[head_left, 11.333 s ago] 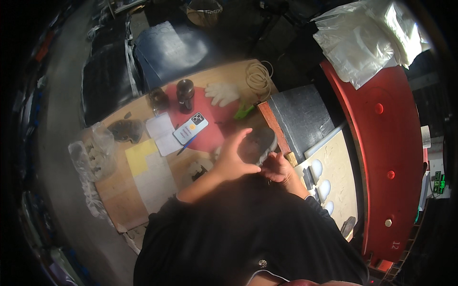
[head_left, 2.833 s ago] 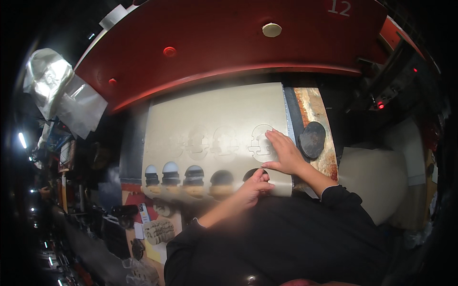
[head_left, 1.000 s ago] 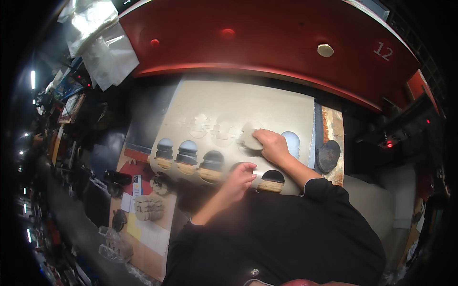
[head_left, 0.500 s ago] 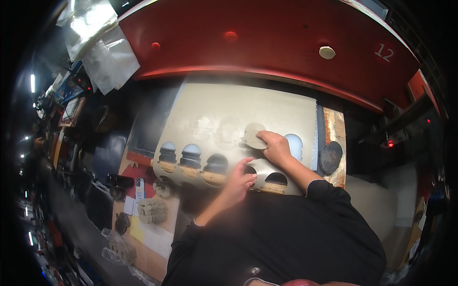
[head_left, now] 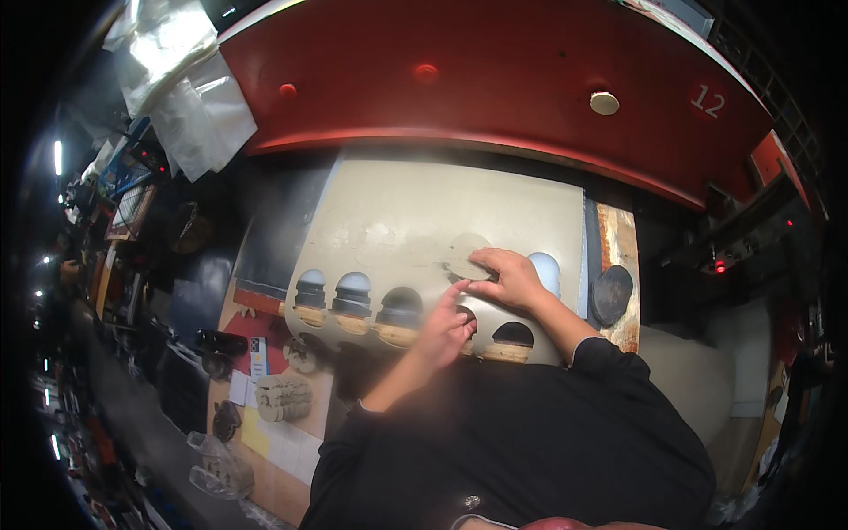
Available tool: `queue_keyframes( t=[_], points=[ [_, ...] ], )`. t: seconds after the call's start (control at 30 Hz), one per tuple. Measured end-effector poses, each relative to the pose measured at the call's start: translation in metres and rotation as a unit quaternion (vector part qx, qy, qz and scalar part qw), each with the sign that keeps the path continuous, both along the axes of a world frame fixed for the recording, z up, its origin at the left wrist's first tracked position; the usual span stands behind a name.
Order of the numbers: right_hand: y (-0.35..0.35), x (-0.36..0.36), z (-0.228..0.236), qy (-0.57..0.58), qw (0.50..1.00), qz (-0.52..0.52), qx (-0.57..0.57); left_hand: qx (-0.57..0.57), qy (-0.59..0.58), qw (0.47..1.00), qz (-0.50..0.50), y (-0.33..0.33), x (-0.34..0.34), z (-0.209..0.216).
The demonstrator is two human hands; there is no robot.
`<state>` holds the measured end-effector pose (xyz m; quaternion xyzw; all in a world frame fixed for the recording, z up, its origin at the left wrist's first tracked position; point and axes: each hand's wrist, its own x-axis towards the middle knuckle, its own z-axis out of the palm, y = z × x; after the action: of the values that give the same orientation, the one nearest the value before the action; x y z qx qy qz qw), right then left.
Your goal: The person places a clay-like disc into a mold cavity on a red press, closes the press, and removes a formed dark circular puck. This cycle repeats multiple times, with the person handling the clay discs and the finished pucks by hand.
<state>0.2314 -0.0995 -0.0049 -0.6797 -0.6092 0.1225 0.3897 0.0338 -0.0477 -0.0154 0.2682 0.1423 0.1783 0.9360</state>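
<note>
A large beige sheet [head_left: 521,208] with rounded cut-outs along its near side lies in front of me. My right hand [head_left: 510,278] grips a flat beige cut-out piece [head_left: 465,249] over the middle of the sheet, fingers on top and thumb at its near edge. Beside it, my left hand [head_left: 442,329] has its index finger stretched to that near edge, close to the right thumb. Its other fingers are partly bent and apart, with nothing visible between them. The piece's underside is hidden.
A red machine beam [head_left: 512,79] spans the far side. At left, a side table carries stacked beige pieces [head_left: 283,399], a phone [head_left: 258,356] and papers [head_left: 296,450]. A dark oval object [head_left: 611,294] rests on the right edge. Clear plastic bags [head_left: 205,115] hang far left.
My left hand has risen, its index finger reaching the piece's near edge. My right hand has shifted slightly nearer with the piece. Two outlines left of it look fainter.
</note>
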Motion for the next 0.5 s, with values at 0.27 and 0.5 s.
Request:
queue_keyframes(
  t=[0.27,0.5],
  points=[
    [0.006,0.000,-0.006,-0.114,0.993,0.038,-0.008,0.054,0.034,0.997,-0.052,0.013,-0.011,0.026],
    [0.027,0.043,-0.011,0.227,0.940,-0.249,0.042,0.096,0.252,0.961,0.055,0.033,-0.041,0.020]
  ],
)
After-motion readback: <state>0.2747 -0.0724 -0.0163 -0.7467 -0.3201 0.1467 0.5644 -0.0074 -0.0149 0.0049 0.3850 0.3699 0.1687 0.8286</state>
